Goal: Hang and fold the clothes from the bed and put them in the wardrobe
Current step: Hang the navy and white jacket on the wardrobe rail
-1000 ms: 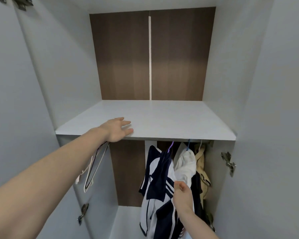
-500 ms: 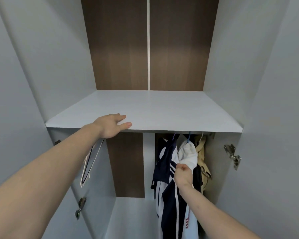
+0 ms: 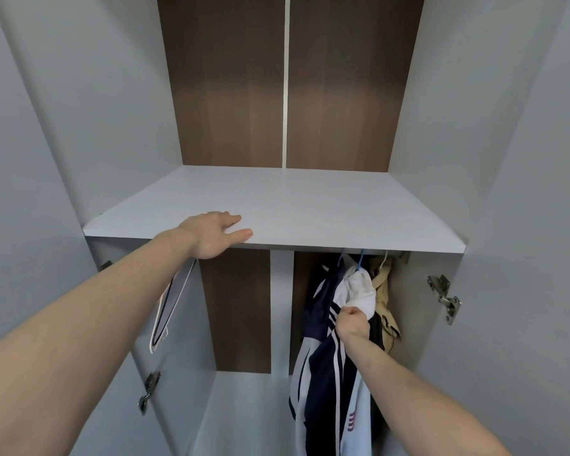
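at left, empty hangers [image 3: 165, 311] hang below our left hand [image 3: 213, 233], which lies flat, fingers straight, on the front edge of the wardrobe shelf [image 3: 310, 209]. at right, under the shelf, our right hand [image 3: 352, 322] clenches a white garment [image 3: 359, 291] hanging between a navy-and-white striped jacket [image 3: 323, 357] and a beige garment [image 3: 387, 304]. no writing is readable.

No readable text, labels, brands or numbers anywhere in view.

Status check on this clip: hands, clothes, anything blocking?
Left hand flat on shelf edge. Right hand gripping hung white garment, beside navy striped jacket. Nothing blocking; empty hangers at left.
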A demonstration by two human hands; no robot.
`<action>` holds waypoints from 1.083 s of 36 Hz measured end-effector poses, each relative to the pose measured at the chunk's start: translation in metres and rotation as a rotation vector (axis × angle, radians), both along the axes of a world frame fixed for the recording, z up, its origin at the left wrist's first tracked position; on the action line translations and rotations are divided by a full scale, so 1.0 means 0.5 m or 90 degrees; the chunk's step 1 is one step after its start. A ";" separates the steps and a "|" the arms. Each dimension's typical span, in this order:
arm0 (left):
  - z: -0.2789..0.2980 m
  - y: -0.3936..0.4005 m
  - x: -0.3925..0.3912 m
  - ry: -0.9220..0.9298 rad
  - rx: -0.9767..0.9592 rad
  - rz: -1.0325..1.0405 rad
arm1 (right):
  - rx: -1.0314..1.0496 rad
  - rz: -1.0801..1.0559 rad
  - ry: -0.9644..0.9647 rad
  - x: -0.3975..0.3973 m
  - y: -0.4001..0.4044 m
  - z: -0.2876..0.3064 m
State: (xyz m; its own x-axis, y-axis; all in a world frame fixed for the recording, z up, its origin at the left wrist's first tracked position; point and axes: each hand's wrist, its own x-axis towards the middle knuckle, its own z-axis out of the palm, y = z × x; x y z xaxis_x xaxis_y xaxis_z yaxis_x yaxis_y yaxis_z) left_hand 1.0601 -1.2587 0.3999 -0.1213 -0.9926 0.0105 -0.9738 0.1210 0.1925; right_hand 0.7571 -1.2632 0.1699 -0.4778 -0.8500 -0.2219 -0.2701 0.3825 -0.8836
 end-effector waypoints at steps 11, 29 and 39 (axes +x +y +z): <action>-0.002 0.013 -0.009 0.001 -0.007 0.003 | 0.085 0.151 0.192 -0.037 0.023 -0.022; -0.061 0.025 -0.015 -0.037 -0.135 0.014 | 0.014 0.238 0.213 -0.065 0.104 -0.005; -0.148 0.157 -0.009 0.124 -0.296 -0.029 | -0.159 0.177 0.063 -0.022 0.150 0.023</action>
